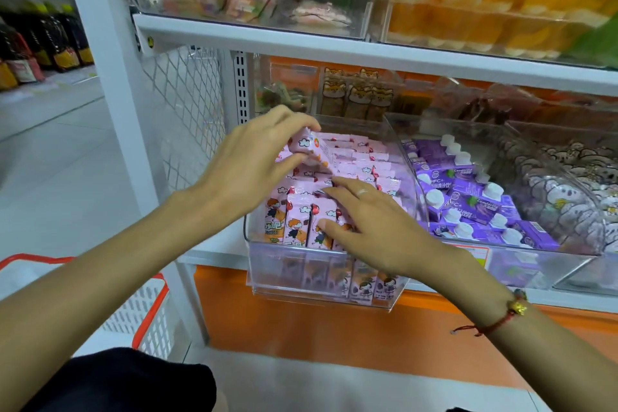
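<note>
A clear plastic bin (321, 281) on a shop shelf holds several rows of small pink cartoon-printed cartons (364, 164). My left hand (254, 157) pinches one pink carton (312, 147) between thumb and fingers, lifted and tilted above the back rows. My right hand (371, 224) lies flat with straight fingers on the tops of the front cartons (294, 221), pressing them. A ring sits on one right finger and a red cord bracelet on that wrist.
To the right stands a clear bin of purple cartons with white caps (468, 197). A white shelf board (368, 53) hangs just above the hands. A white basket with red rim (147, 311) sits on the floor at lower left. The aisle floor opens leftward.
</note>
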A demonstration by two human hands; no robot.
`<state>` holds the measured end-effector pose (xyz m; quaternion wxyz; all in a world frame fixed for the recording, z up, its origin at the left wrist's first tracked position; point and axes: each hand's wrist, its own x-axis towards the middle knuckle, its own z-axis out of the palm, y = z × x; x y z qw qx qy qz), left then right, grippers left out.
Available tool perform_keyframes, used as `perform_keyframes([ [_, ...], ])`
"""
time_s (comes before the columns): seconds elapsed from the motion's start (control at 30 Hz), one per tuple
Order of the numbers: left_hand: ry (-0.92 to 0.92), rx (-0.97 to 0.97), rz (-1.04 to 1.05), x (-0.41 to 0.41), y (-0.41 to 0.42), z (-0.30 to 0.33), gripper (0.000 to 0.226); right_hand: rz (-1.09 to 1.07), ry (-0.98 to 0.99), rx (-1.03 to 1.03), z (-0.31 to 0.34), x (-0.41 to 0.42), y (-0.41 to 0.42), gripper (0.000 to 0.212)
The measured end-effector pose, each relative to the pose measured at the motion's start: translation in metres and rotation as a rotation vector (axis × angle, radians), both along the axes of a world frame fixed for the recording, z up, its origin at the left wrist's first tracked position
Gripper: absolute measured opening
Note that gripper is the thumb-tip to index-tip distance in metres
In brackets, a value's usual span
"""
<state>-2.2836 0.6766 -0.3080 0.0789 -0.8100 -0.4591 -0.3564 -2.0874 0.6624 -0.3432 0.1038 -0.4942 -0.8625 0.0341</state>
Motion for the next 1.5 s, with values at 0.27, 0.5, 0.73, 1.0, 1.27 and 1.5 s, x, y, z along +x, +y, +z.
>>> perform_keyframes([
  [0.27,0.27,-0.203,-0.079,0.007,0.029,0.043,0.035,-0.033,0.108,0.048,0.002,-0.002,-0.007,0.054],
  [0.5,0.318,-0.379,-0.023,0.016,0.056,0.052,0.038,-0.051,0.136,0.038,0.002,-0.001,-0.009,0.053],
  [0.73,0.225,-0.612,-0.101,0.007,0.064,0.057,0.03,-0.076,0.156,0.068,0.006,-0.003,-0.003,0.065],
  [1.0,0.257,-0.497,-0.033,0.031,0.08,0.0,0.031,-0.068,0.078,-0.024,0.005,-0.004,0.0,0.062],
  [1.27,0.518,-0.536,-0.058,0.032,0.079,0.015,0.027,-0.038,0.056,0.128,0.006,0.0,-0.01,0.05],
  [1.5,0.491,-0.39,-0.015,0.034,0.059,0.009,0.031,-0.003,-0.013,0.109,0.003,0.004,-0.02,0.045],
])
